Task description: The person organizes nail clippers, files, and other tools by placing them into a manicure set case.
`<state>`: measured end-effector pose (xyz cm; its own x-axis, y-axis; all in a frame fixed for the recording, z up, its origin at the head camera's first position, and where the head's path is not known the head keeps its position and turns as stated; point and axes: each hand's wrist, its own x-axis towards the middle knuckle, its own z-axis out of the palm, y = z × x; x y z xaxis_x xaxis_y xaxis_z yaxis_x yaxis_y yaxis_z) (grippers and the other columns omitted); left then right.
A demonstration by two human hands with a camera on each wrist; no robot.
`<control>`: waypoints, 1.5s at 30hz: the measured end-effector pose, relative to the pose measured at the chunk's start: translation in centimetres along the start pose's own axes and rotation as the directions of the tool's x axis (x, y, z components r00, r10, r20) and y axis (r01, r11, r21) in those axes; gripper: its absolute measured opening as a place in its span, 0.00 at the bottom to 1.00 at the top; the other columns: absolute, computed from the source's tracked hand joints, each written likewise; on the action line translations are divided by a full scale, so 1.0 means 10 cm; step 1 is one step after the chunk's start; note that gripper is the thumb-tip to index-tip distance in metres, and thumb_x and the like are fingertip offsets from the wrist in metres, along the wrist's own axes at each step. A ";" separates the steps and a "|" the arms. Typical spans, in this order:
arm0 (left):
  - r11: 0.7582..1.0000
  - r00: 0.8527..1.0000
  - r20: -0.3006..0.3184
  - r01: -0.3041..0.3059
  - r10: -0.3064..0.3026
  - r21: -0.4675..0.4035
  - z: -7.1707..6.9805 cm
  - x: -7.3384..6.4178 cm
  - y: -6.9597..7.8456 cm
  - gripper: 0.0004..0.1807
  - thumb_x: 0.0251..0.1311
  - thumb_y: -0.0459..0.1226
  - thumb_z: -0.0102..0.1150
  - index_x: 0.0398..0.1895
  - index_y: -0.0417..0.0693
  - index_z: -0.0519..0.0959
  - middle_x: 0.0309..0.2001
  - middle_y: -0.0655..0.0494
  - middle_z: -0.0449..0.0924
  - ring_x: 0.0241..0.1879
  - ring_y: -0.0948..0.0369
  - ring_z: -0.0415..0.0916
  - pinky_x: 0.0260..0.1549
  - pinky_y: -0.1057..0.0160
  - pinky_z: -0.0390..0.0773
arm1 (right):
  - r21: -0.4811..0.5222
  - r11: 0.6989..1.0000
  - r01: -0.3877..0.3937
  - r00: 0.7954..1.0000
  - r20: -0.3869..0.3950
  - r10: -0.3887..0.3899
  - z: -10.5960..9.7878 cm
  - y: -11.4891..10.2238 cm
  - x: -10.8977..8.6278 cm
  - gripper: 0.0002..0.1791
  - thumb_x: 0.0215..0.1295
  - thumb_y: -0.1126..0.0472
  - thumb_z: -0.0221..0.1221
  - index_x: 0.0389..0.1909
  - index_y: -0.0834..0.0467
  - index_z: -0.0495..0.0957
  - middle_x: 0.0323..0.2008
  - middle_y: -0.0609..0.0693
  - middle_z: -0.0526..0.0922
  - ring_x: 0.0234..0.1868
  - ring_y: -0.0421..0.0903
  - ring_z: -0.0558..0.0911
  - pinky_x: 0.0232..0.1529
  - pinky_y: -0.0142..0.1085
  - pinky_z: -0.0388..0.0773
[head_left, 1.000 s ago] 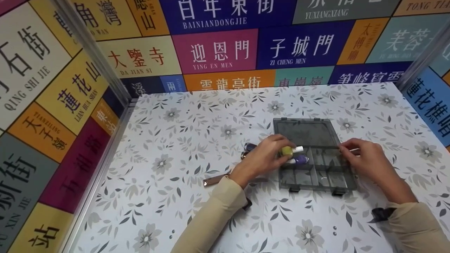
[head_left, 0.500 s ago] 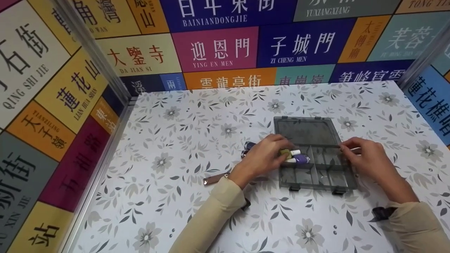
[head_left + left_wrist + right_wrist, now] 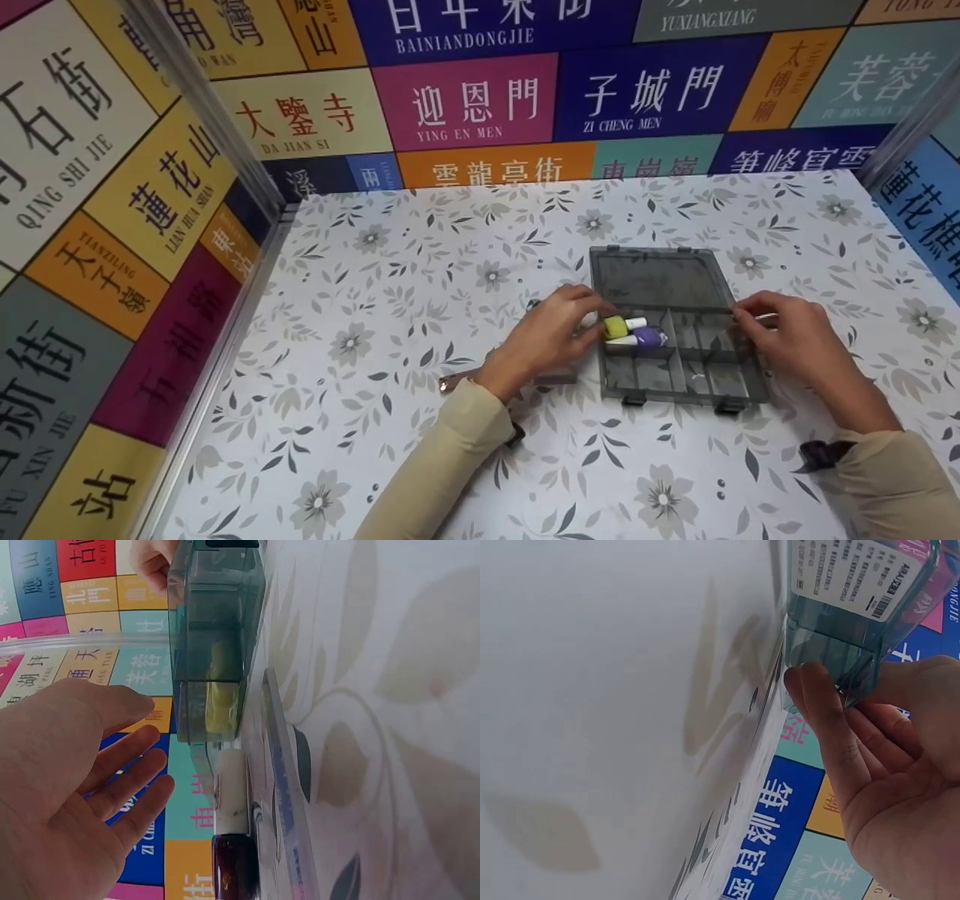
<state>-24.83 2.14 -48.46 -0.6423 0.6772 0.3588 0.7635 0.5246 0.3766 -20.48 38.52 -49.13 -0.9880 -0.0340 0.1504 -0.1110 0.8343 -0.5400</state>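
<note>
A smoky see-through compartment box (image 3: 686, 375) lies on the table with its lid folded back. Two nail polish bottles lie in its far-left compartment: a yellow-green one (image 3: 616, 327) and a purple one (image 3: 649, 337), both white-capped. My left hand (image 3: 551, 326) is just left of the box, fingers spread and holding nothing, as the left wrist view shows. Under it lies a dark red bottle with a white cap (image 3: 231, 791), beside a flat clear-edged piece (image 3: 289, 787). My right hand (image 3: 784, 326) pinches the box's right wall; its thumb is partly hidden in the right wrist view.
A brown strip-like object (image 3: 457, 379) with a shiny end lies partly under the left forearm. A dark item (image 3: 534, 304) shows just behind the left hand. Panels with printed place names (image 3: 480, 105) wall off the back and sides of the flower-patterned table (image 3: 405, 300).
My left hand has let go of the yellow-green bottle, which now lies beside the purple one, and has drawn back left out of the box. My right hand stays on the box.
</note>
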 end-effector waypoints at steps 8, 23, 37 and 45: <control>0.999 0.999 0.030 0.032 -0.031 -0.016 -0.11 -0.11 -0.07 0.14 0.76 0.38 0.63 0.60 0.53 0.87 0.59 0.56 0.85 0.61 0.59 0.81 0.59 0.65 0.83 | 0.002 1.000 0.006 1.000 0.013 -0.006 -0.05 0.01 0.00 0.10 0.77 0.58 0.65 0.48 0.60 0.89 0.44 0.61 0.93 0.34 0.09 0.72 0.31 0.17 0.75; 0.996 0.996 0.021 0.083 -0.083 -0.026 -0.20 -0.25 -0.27 0.14 0.74 0.36 0.63 0.59 0.50 0.87 0.60 0.54 0.86 0.65 0.56 0.81 0.65 0.62 0.81 | 0.008 0.999 0.037 0.999 0.033 -0.037 -0.07 -0.01 -0.04 0.10 0.77 0.59 0.66 0.51 0.59 0.88 0.45 0.62 0.93 0.34 0.14 0.79 0.28 0.25 0.80; 0.974 0.975 0.016 0.224 -0.224 -0.033 -0.17 -0.23 -0.40 0.15 0.72 0.35 0.64 0.58 0.52 0.89 0.58 0.56 0.87 0.63 0.57 0.82 0.62 0.59 0.84 | 0.001 1.000 0.008 1.000 0.019 -0.008 -0.10 -0.01 -0.11 0.11 0.76 0.55 0.67 0.52 0.57 0.87 0.46 0.61 0.92 0.34 0.11 0.76 0.31 0.21 0.77; 0.956 0.956 0.038 0.293 -0.292 -0.024 -0.18 -0.21 -0.47 0.14 0.71 0.37 0.67 0.57 0.51 0.89 0.59 0.55 0.86 0.64 0.55 0.82 0.62 0.57 0.83 | -0.001 1.000 0.006 0.999 0.048 -0.006 -0.13 -0.02 -0.11 0.13 0.75 0.53 0.68 0.52 0.57 0.88 0.46 0.60 0.93 0.36 0.15 0.81 0.32 0.20 0.77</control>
<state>-27.17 -2.69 -49.47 -0.8343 0.5134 0.2009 0.5399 0.6874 0.4858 -19.20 39.06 -48.11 -0.9913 -0.0651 0.1140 -0.1168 0.8345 -0.5385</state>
